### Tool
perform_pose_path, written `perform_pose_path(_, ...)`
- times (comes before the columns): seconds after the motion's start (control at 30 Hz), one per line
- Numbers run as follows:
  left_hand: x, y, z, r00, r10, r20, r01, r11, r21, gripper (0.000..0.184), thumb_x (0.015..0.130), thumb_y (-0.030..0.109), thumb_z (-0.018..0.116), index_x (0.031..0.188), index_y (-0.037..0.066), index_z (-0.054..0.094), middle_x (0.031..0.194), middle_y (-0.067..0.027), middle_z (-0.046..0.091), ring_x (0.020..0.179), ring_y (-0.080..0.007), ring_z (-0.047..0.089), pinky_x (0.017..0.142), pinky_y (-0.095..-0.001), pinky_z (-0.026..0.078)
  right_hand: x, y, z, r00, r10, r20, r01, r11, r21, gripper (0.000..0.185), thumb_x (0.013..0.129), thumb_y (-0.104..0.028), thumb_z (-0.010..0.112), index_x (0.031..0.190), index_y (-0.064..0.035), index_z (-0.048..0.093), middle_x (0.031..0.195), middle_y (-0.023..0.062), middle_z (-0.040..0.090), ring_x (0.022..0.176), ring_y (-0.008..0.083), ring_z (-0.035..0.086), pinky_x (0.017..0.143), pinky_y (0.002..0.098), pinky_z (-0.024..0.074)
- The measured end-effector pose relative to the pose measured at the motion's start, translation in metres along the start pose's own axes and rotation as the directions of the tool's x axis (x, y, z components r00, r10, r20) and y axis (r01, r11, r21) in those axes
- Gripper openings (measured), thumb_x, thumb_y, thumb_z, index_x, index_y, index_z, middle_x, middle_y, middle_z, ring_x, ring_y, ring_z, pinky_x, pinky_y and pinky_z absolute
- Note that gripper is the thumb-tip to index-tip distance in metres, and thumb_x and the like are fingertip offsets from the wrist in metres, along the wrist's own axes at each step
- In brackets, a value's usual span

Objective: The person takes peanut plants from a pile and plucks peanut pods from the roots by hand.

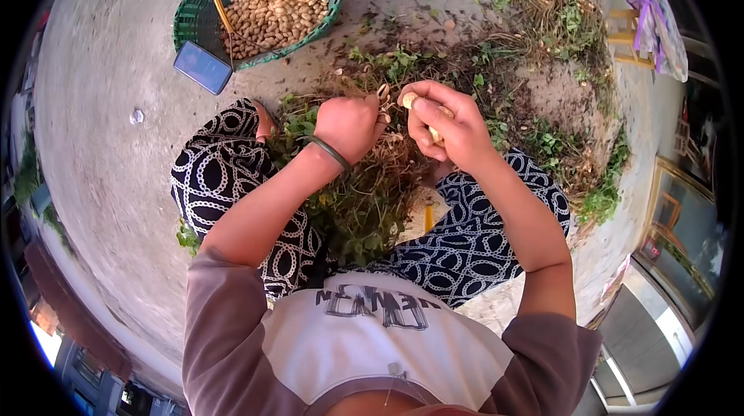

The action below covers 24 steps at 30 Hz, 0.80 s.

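My left hand (pixel 348 128) is closed around the root end of a peanut plant, with a few peanuts (pixel 384 92) sticking out by its fingers. Just to its right, my right hand (pixel 453 125) is curled round several picked peanuts (pixel 410 100), their pale shells showing between thumb and fingers. A small gap lies between the two hands. Below them, a heap of pulled peanut plants (pixel 360 207) with green leaves and dry roots lies between my legs.
A green basket (pixel 338 9) with a cane handle holds many peanuts (pixel 283 1) at the upper left. A phone (pixel 203 68) leans at its rim. More peanut plants (pixel 554 9) lie at the upper right, near a small wooden stool (pixel 632 48). Soil and leaves litter the concrete.
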<state>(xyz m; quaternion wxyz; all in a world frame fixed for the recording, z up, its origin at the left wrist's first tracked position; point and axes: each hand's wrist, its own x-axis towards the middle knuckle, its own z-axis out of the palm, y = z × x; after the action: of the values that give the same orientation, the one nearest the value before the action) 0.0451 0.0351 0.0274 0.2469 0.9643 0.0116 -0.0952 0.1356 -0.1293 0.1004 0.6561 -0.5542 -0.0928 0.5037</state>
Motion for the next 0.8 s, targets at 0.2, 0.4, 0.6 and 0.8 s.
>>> perform_pose_path(0.2,-0.025,0.004,0.040,0.953,0.129,0.274,-0.127,0.992,-0.022,0.070,0.082,0.056,0.062,0.124,0.002,0.050,0.119,-0.0188,0.058,0.109,-0.0341,0.057,0.092,-0.0489,0.043,0.041,-0.001,-0.020,0.931,0.356,-0.080,-0.325,0.909,0.262,0.017,0.096,-0.014,0.047,0.106,-0.0010,0.053,0.078,0.0084,0.058,0.054,0.0107,0.051,0.039,0.0204,0.0309)
perform_pose_path(0.4,-0.025,0.009,0.024,0.932,0.017,0.363,-0.116,0.960,0.254,0.092,0.081,0.066,0.057,0.144,0.003,0.035,0.136,-0.0177,0.048,0.129,-0.0316,0.043,0.107,-0.0518,0.030,0.175,-0.065,0.026,0.994,-0.069,-0.089,0.066,0.997,-0.033,0.033,0.102,-0.023,0.042,0.112,0.0070,0.051,0.101,0.0190,0.059,0.100,0.0256,0.067,0.076,0.0310,0.0593)
perform_pose_path(0.6,-0.037,0.016,0.027,0.711,0.011,0.703,-0.159,0.977,0.145,0.101,0.082,0.077,0.043,0.152,0.008,0.021,0.152,-0.0205,0.028,0.138,-0.0334,0.033,0.107,-0.0503,0.031,0.219,-0.095,-0.010,0.973,-0.201,-0.110,0.188,0.975,-0.116,0.053,0.097,-0.022,0.054,0.142,-0.0025,0.036,0.139,0.0225,0.044,0.110,0.0380,0.059,0.091,0.0427,0.0517)
perform_pose_path(0.8,-0.075,0.014,0.070,0.514,-0.037,0.857,-0.470,0.824,0.317,0.121,0.072,0.087,0.045,0.155,0.011,0.001,0.161,-0.0154,0.000,0.147,-0.0318,0.011,0.111,-0.0559,0.023,0.053,-0.081,-0.163,0.867,-0.343,-0.362,-0.026,0.693,-0.721,0.045,0.102,-0.029,0.046,0.140,-0.0053,0.046,0.134,0.0145,0.054,0.115,0.0240,0.060,0.094,0.0356,0.0535)
